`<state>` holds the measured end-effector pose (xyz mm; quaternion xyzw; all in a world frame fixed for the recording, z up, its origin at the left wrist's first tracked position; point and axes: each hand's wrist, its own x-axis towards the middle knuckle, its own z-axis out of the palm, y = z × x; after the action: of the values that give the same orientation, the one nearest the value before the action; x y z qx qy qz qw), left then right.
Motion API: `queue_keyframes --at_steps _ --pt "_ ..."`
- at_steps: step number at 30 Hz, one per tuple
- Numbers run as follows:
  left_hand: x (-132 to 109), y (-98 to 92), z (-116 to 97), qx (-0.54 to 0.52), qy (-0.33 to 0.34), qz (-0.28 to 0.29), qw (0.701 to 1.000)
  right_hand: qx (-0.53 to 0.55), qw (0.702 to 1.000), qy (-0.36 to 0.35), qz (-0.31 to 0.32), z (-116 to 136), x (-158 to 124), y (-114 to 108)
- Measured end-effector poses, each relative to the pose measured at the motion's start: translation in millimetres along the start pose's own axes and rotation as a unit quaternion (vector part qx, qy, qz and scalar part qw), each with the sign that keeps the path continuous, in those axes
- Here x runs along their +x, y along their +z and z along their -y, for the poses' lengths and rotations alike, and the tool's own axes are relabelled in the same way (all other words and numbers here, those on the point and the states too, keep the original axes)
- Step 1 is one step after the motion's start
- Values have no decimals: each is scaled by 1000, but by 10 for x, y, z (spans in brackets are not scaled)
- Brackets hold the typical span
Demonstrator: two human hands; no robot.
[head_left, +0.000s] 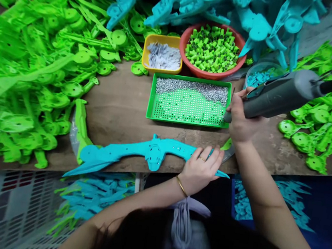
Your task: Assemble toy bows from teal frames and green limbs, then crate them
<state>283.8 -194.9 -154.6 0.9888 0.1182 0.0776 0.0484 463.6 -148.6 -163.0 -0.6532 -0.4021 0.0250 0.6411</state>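
A long turquoise plastic toy piece (138, 153) lies along the near edge of the wooden bench (119, 106). My left hand (200, 169) rests on its right end, fingers curled over it and holding it down. My right hand (241, 119) grips a grey power screwdriver (281, 94), its tip at the right edge of a green perforated tray (186, 107) that holds several small silver screws (191, 89) along its far side.
A red bowl (213, 47) of short green tubes and a yellow box (162, 53) of grey bits stand behind the tray. Heaps of green parts (33, 68) fill the left and right; turquoise parts (199, 3) pile at the back. Bins of parts sit below the bench.
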Motion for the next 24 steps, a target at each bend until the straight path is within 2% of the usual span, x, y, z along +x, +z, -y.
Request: queue_keyframes --at_steps 4,9,12,15,18,21,24 --pt "-5 5 10 10 5 -3 1000 29 996 -30 -73 52 -7 1" --pt "-1 29 5 24 7 -15 1000 57 994 -37 -89 108 -9 38" --pt "-19 28 -2 28 5 -22 999 86 992 -34 -81 223 17 13" --pt "-85 11 -7 21 6 -19 1000 152 982 -43 -101 423 105 -139" --pt "-164 -8 -4 15 15 -20 1000 148 976 -62 -144 513 226 -396" --pt "-200 -17 4 17 16 -34 999 91 980 -32 -173 390 303 -621" --pt "-188 -19 6 22 18 -45 999 67 979 -2 -191 203 312 -718"
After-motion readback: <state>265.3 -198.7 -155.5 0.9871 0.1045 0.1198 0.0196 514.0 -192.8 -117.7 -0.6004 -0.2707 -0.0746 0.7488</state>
